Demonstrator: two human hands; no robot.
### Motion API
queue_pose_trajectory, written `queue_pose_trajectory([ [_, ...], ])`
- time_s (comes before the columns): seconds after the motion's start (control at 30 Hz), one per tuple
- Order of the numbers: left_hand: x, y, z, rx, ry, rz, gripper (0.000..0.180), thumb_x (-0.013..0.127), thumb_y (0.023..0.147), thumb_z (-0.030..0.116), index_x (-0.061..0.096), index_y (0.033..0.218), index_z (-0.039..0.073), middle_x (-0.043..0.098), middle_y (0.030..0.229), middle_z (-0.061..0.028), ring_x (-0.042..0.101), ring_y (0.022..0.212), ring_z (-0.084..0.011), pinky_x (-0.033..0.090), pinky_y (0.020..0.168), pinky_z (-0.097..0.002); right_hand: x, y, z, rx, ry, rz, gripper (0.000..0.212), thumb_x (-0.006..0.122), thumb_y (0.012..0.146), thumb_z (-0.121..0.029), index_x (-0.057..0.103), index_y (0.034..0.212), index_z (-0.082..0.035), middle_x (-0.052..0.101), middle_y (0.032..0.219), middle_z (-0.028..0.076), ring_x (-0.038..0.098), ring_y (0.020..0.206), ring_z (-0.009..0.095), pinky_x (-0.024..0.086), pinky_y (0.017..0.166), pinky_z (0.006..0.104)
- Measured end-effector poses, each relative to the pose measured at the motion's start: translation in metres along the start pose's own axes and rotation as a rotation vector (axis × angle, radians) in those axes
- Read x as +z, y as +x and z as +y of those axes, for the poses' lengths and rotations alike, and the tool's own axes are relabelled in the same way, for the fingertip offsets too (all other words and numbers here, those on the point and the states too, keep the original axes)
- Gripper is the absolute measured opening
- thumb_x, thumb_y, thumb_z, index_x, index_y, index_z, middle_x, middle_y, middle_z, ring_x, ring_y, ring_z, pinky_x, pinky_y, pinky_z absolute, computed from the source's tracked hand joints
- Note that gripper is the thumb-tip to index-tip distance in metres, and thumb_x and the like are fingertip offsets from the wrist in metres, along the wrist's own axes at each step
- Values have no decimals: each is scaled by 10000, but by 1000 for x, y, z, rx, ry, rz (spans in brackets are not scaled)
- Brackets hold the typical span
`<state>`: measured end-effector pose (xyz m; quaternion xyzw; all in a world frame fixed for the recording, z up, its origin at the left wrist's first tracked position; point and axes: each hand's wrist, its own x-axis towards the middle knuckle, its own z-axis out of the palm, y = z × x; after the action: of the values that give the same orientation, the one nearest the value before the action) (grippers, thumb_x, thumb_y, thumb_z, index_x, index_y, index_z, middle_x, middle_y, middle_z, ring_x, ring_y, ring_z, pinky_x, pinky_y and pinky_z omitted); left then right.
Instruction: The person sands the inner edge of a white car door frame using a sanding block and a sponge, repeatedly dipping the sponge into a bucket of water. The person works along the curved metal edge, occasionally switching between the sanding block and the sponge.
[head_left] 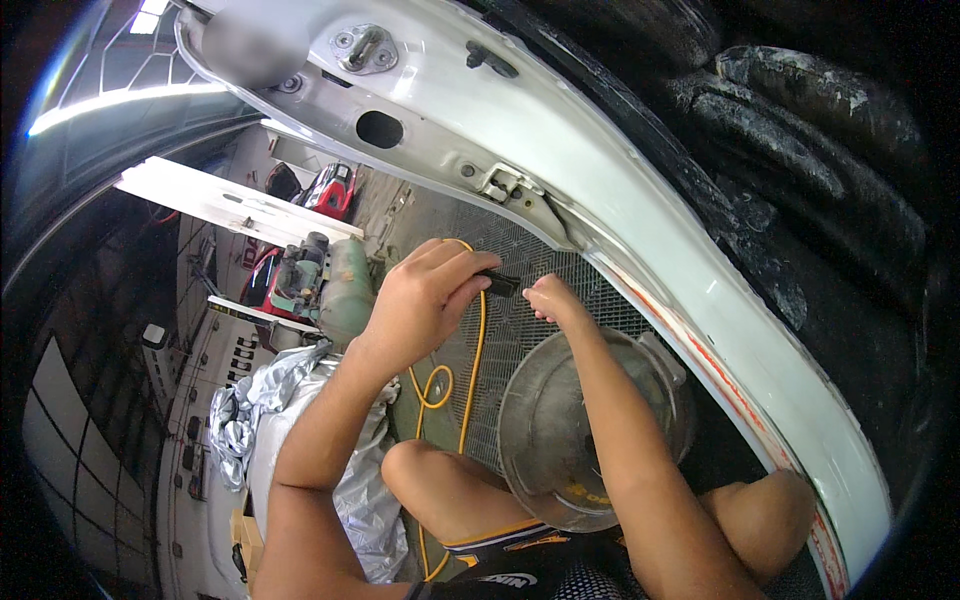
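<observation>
My left hand (432,290) is raised in front of me, thumb and fingers pinching a small black piece (501,284), perhaps plastic; its exact kind is not clear. A short gap to the right, my right hand (553,302) is closed with its fingertips turned toward that piece. Whatever the right fingers hold, if anything, is too small to make out. Both hands are in the air beside the white car body frame (640,220), close to its door opening. Reddish-orange streaks (715,365) run along the sill's inner edge.
A grey bucket (535,420) stands under my right forearm. A yellow hose (478,350) crosses the perforated black mat (575,285). Silver sheeting (360,510) lies to the left, with a green compressor tank (346,290) beyond it. A white panel (235,205) extends farther left.
</observation>
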<state>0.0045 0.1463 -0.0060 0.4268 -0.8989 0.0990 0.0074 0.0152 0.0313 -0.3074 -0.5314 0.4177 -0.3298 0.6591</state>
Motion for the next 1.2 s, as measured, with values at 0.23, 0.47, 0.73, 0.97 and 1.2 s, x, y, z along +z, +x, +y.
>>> queue_pose_trajectory([
  [0.23, -60, 51, -50, 48, 454, 432, 168, 819, 784, 159, 767, 929, 93, 707, 868, -64, 620, 856, -270, 440, 828, -404, 9, 19, 12, -27, 78, 52, 344, 653, 871, -304, 738, 907, 27, 720, 983, 277, 708, 930, 418, 551, 847, 464],
  [0.47, -79, 52, -49, -101, 283, 378, 92, 771, 834, 181, 764, 898, 116, 722, 838, -72, 678, 876, -272, 503, 806, -396, 18, -1, 1, 20, 91, -39, 346, 671, 865, -338, 756, 922, -8, 740, 972, 220, 712, 906, 389, 544, 885, 440],
  [0.73, 48, -36, 14, 27, -144, -909, 156, 708, 873, 191, 646, 964, 80, 695, 900, -143, 673, 859, -385, 518, 738, -487, 17, 5, 5, 22, 73, 25, 367, 671, 859, -353, 772, 1037, -49, 724, 1084, 227, 701, 1023, 381, 532, 965, 434],
  [0.97, 73, -41, -4, -242, -226, -466, 182, 702, 887, 163, 609, 1011, 68, 693, 847, -170, 676, 828, -404, 511, 708, -500, -1, 7, 4, -84, 119, 40, 426, 686, 875, -400, 748, 1053, -17, 749, 1049, 190, 714, 987, 340, 545, 922, 401],
  [1.2, 98, -82, -35, -561, -299, -8, 147, 708, 905, 85, 665, 1034, 28, 690, 812, -145, 690, 752, -240, 519, 684, -366, -20, -49, -42, -77, 664, -432, 516, 688, 937, -468, 664, 1192, -20, 714, 1069, 85, 677, 985, 164, 579, 844, 367],
])
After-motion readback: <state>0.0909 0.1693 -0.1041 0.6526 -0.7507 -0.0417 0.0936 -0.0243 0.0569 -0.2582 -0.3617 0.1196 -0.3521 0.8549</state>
